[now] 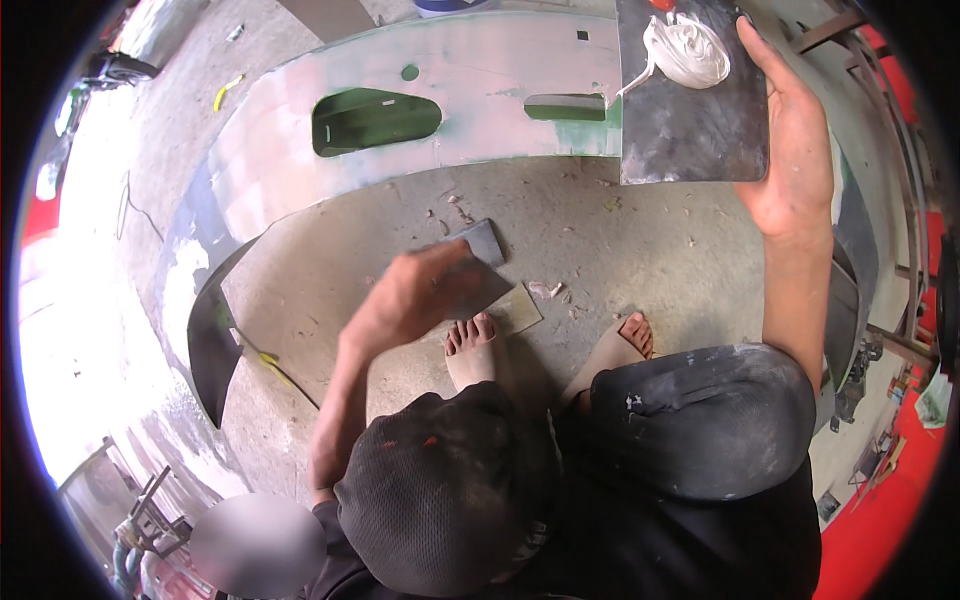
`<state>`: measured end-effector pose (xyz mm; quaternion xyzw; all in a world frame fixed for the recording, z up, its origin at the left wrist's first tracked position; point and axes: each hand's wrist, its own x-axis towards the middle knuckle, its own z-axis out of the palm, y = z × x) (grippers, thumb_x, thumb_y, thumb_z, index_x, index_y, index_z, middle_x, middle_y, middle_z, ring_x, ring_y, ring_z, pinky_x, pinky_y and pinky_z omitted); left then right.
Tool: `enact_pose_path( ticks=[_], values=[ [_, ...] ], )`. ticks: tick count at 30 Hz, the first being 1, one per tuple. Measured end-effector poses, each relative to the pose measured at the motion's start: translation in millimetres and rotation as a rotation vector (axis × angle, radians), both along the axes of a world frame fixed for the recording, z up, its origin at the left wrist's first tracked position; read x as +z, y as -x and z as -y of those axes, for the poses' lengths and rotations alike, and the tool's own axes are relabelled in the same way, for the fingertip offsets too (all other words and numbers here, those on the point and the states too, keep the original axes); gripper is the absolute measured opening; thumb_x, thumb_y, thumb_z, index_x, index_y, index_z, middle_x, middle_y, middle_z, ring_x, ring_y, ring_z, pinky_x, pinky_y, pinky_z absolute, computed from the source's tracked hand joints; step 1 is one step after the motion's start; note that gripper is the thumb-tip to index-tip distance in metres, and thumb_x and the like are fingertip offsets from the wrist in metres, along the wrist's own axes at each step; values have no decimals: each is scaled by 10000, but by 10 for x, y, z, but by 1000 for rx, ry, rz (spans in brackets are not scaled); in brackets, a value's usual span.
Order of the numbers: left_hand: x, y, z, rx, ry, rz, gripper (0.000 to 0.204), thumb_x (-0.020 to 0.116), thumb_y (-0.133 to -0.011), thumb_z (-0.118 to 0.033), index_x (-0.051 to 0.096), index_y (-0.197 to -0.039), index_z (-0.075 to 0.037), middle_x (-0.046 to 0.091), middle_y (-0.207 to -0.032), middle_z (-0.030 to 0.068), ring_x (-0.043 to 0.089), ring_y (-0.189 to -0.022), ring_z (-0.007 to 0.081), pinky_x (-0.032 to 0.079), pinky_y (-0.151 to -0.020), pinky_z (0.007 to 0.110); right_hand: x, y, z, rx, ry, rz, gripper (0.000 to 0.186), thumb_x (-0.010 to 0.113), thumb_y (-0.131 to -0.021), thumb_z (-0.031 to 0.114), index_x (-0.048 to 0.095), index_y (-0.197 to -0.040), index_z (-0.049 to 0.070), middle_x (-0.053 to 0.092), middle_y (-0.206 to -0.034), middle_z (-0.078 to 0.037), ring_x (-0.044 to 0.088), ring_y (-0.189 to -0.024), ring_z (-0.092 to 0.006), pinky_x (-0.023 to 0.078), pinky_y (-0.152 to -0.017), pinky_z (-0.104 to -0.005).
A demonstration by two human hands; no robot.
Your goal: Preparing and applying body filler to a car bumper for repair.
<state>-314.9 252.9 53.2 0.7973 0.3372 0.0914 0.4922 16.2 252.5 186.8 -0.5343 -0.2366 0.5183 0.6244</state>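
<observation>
My right hand (pixel 797 150) is raised at the upper right and grips a dark flat mixing board (pixel 690 140) by its edge. A mound of pale putty (pixel 690 52) lies on the board, with a small red blob (pixel 662 4) beyond it. Lower and to the left, my left hand (pixel 415 295) is closed around a dark flat spreader (pixel 487 290); motion blurs the fingers. Curving in front of me is a car bumper (pixel 270 185), sanded in patches of pink, white and green. Both hands are apart from its surface.
On the concrete floor near my feet lie a grey flat block (pixel 486 240), a tan sheet (pixel 522 310) and scattered scraps (pixel 545 290). A yellow-green tool (pixel 270 360) lies at the left. Metal framing (pixel 905 345) and a red surface (pixel 900 480) border the right side.
</observation>
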Motion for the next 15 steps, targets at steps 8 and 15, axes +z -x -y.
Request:
enact_pose_path(
  ticks=[8, 15],
  values=[
    [472, -68, -421, 347, 4, 313, 203, 520, -997, -68, 563, -1180, 6, 667, -976, 53, 601, -866, 106, 487, -797, 258, 22, 7, 31, 65, -8, -53, 377, 522, -999, 303, 567, -1258, 34, 664, -1166, -44, 653, -1041, -151, 506, -932, -331],
    [339, -7, -377, 345, 284, 332, 209, 661, -947, -151, 635, -1084, 4, 683, -895, 13, 607, -803, 78, 493, -731, 246, 20, -25, 28, 51, -19, -48, 371, 514, -1004, 311, 571, -1242, 31, 666, -1155, -44, 653, -1028, -153, 509, -920, -331]
  ],
)
